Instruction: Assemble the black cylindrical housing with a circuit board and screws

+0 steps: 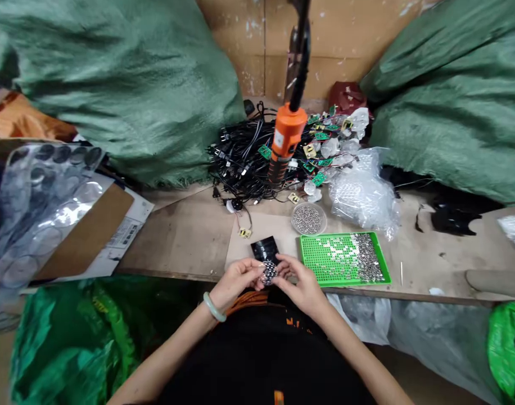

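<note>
Toward the surface, both forearms slant inward, bringing left hand and right hand together, fingers bent. Just beyond the fingers lies a black block; between their tips, pinched from either side, sits the studded disc.

Soft, even light; glints on the clear plastic; stretched edges, the left seemingly blurred.

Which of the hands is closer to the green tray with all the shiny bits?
Right. The right hand is beside the near left corner of the green tray; the left hand is farther left, holding a small round piece.
</note>
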A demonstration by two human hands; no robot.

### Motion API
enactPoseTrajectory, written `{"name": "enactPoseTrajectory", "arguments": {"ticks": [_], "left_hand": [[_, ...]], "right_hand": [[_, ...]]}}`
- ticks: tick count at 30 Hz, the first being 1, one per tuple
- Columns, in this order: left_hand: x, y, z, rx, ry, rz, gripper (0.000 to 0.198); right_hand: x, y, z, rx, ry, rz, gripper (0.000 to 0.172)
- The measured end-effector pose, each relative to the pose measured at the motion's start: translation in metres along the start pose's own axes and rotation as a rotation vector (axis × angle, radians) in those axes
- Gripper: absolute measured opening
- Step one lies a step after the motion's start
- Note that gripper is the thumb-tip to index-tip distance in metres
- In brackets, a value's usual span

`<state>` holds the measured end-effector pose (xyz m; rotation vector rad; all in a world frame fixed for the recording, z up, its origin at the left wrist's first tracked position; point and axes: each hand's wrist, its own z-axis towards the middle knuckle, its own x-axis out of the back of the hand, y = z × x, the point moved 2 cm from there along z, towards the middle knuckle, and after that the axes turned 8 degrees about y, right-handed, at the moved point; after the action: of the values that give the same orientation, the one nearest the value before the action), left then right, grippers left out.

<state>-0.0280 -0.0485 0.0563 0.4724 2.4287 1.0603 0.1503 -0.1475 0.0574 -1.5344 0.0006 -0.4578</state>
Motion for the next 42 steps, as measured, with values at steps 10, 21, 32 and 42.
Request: {"name": "enactPoseTrajectory", "arguments": {"ticks": [10, 21, 32, 42], "left_hand": [[0.022, -0.026, 0.023, -0.494, 0.470, 0.463, 0.053], [0.022, -0.007, 0.051, -0.365, 0.367, 0.706, 0.033], [-0.012, 0.032, 0.030, -0.947, 0.057, 1.456, 0.036], [0.009, 0.016, 0.029, -0.453, 0.277, 1.499, 0.019]], "right_hand": [[0.006, -0.011, 0.038, 0.256, 0.109, -0.391, 0.014], [0.015, 0.000, 0.056, 0.358, 0.133, -0.424, 0.015], [0.016, 0.008, 0.026, 0.195, 0.250, -0.396, 0.012], [0.019, 0.011, 0.022, 0.188, 0.293, -0.421, 0.015]]}}
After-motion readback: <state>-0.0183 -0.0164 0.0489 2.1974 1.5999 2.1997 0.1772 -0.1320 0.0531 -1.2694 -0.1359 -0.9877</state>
